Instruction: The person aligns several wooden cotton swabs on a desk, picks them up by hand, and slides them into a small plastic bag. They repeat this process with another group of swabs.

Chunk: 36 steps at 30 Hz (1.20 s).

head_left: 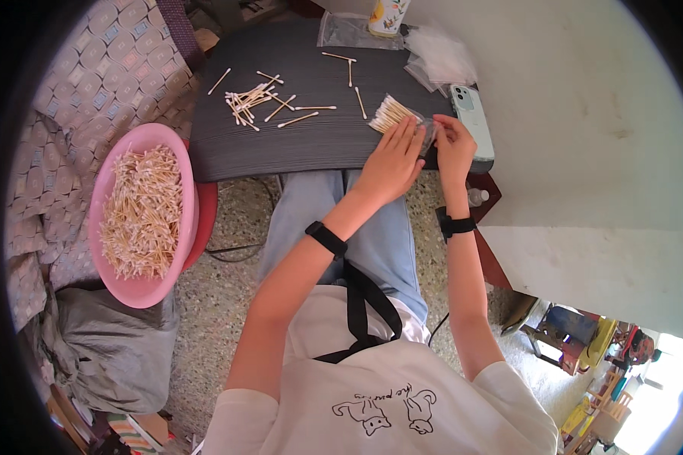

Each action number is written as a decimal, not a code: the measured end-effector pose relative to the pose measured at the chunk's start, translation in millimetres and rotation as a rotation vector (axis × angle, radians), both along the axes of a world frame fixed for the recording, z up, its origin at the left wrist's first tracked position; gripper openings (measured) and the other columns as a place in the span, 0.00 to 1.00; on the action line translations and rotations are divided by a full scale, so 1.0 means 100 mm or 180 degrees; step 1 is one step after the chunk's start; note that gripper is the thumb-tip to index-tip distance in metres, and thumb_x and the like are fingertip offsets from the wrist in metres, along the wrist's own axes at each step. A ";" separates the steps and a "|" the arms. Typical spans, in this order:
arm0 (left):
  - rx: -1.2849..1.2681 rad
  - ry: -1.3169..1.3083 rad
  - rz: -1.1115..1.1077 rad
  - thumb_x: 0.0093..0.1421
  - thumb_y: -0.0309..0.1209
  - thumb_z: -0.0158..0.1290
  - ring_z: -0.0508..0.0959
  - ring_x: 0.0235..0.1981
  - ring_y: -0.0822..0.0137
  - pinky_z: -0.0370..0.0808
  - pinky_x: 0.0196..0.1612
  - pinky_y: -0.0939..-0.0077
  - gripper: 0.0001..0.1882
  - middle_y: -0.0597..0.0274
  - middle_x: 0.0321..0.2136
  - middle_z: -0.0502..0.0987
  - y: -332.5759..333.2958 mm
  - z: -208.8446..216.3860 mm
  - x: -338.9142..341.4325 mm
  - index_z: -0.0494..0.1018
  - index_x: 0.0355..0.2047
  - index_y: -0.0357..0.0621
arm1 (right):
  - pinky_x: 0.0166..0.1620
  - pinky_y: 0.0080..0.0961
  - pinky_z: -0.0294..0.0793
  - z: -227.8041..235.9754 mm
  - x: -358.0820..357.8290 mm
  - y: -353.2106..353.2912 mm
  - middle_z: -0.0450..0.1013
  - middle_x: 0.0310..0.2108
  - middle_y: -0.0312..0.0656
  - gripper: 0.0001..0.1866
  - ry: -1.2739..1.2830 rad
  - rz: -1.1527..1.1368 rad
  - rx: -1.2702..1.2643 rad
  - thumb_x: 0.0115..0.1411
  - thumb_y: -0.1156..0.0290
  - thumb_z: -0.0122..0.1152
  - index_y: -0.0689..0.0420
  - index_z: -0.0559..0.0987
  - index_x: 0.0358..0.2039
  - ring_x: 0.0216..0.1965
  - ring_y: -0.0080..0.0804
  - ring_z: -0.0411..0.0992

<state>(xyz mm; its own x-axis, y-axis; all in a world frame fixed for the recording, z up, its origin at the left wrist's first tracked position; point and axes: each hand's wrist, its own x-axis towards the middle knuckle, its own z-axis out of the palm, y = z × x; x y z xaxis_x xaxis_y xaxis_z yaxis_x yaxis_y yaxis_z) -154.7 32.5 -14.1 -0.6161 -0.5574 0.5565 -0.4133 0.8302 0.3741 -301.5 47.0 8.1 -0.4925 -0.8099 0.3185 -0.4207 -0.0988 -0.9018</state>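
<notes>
A fanned bundle of cotton swabs (pixel 391 114) lies at the right part of the dark table, its white tips pointing left and away from me. My left hand (pixel 391 161) covers the near end of this bundle, fingers fairly straight and close together over the sticks. Beside it, my right hand (pixel 455 142) pinches the edge of a small clear plastic bag (pixel 428 136). The bag sits against the right end of the swabs; how far they reach inside is hidden by my left fingers. Loose swabs (pixel 250 98) are scattered in a pile at the table's left.
A pink basin (pixel 99 227) heaped with swabs stands left of the table (pixel 296 152). Clear bags (pixel 442 54) are stacked at the back right, near a phone (pixel 470 121) on the right edge. A patterned printed container (pixel 388 17) stands at the back. A wall borders the right.
</notes>
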 end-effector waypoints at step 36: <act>0.0490 0.0046 0.3023 0.66 0.40 0.41 0.58 0.65 0.53 0.51 0.63 0.52 0.24 0.49 0.60 0.64 -1.65 -0.08 2.15 0.63 0.59 0.42 | 0.49 0.43 0.71 0.01 0.99 -1.79 0.66 0.47 0.51 0.22 0.3278 0.0816 0.0849 0.51 0.75 0.58 0.63 0.73 0.49 0.47 0.53 0.66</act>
<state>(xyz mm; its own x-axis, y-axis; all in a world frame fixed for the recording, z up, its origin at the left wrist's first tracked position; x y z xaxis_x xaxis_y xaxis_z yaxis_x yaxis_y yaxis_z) 60.0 -132.6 -21.7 0.1363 -0.8878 0.4396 -0.8823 0.0929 0.4613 -202.6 -132.0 8.9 0.1025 -0.9544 0.2803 -0.9802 -0.1448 -0.1348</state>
